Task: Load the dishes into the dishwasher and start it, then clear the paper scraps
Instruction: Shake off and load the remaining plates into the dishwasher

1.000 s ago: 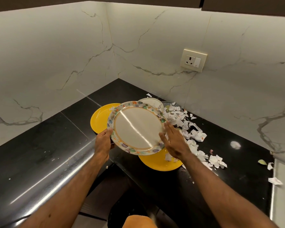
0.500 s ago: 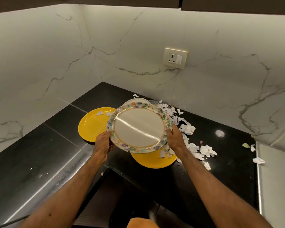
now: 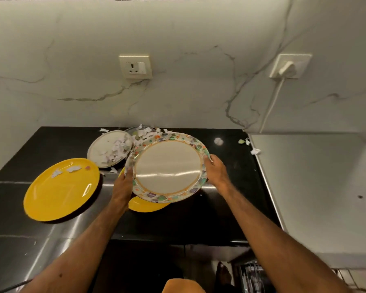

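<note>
I hold a large white plate with a colourful patterned rim (image 3: 167,166) above the black counter (image 3: 226,208). My left hand (image 3: 124,185) grips its left edge and my right hand (image 3: 215,169) grips its right edge. A yellow plate (image 3: 61,189) with a few paper scraps lies at the left. A second yellow plate (image 3: 145,206) peeks out under the held plate. Behind, a small white plate (image 3: 107,148) carries torn paper scraps (image 3: 119,148). More scraps (image 3: 147,131) lie by the wall.
A grey appliance top (image 3: 309,187) adjoins the counter at the right, with scraps (image 3: 254,151) at its corner. A wire rack (image 3: 251,275) shows at the bottom right. A plug and white cord (image 3: 272,102) hang from the right wall socket.
The view has swung to the right. The patterned plate has moved right with both hands on it, uncovering the small white plate with scraps behind it.
</note>
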Motion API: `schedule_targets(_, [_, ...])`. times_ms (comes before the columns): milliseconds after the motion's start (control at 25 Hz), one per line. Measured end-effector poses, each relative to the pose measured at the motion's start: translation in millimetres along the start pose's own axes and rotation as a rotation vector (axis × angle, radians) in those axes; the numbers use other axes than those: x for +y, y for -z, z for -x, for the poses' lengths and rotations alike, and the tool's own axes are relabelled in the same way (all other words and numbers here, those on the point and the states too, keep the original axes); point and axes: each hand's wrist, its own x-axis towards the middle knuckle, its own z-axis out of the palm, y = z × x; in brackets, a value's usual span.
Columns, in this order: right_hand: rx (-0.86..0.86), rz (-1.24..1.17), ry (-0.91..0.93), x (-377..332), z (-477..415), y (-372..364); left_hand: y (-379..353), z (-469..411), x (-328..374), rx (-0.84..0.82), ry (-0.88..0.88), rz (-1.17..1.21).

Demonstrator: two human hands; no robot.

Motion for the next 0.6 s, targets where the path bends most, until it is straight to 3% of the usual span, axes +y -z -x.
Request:
schedule_targets(120, [0.09, 0.098, -0.021, 11, 8, 25, -21, -4, -1, -0.047, 0.029, -0.024])
schedule_targets(600, [0.309, 0.125, -0.141, 77, 54, 112, -104, 25, -5, -0.262, 0.037, -0.136])
